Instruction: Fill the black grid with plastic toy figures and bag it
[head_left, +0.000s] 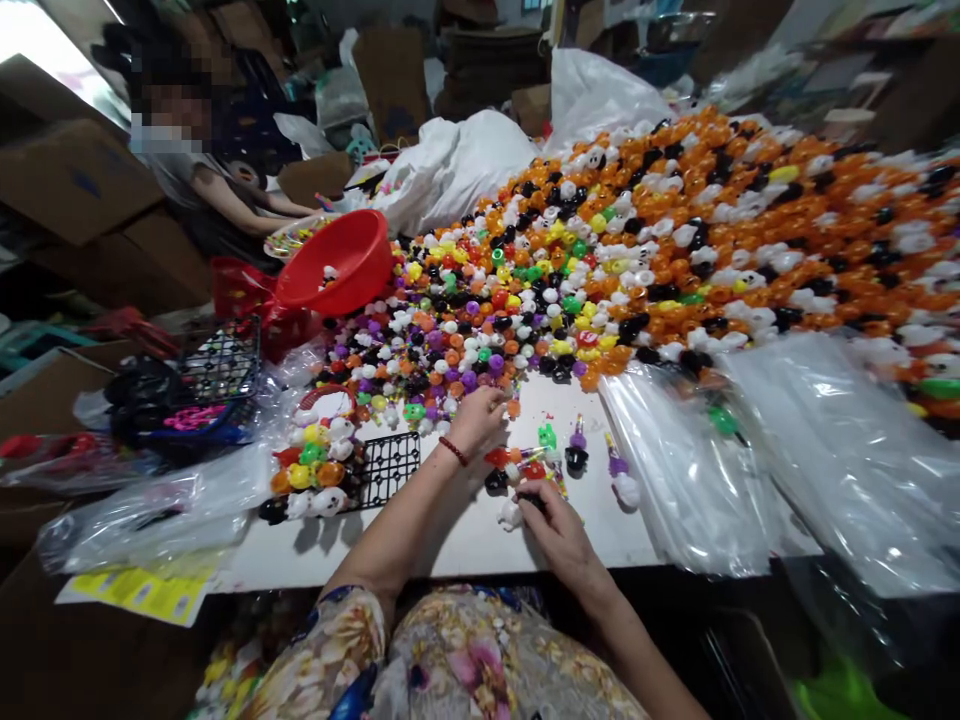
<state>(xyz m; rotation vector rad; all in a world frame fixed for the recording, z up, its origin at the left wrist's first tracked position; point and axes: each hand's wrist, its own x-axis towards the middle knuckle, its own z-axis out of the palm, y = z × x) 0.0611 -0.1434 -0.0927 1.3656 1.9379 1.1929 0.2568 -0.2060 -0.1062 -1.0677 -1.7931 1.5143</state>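
My left hand (478, 422), a beaded bracelet at its wrist, is at the near edge of a pile of small plastic toy pieces (450, 345). Its fingers are bent together; whatever is between them is hidden. My right hand (556, 532) is lower on the white tabletop (457, 540), thumb and fingers closed around a small black plastic piece (531, 499). Beside its thumb lies a white figure (510, 514). Just beyond are red pieces (534, 470), a green animal figure (547, 436) and a purple-and-black piece (577, 452). A white-and-purple one (624, 484) lies farther right.
Left of my arm, a black grid rack (390, 468) stands by rows of coloured figure heads (311, 470). Clear plastic bags (686, 470) cover the right side. Behind are a red basin (337, 262) and a large orange heap (720, 210). Another person (217, 195) works at back left.
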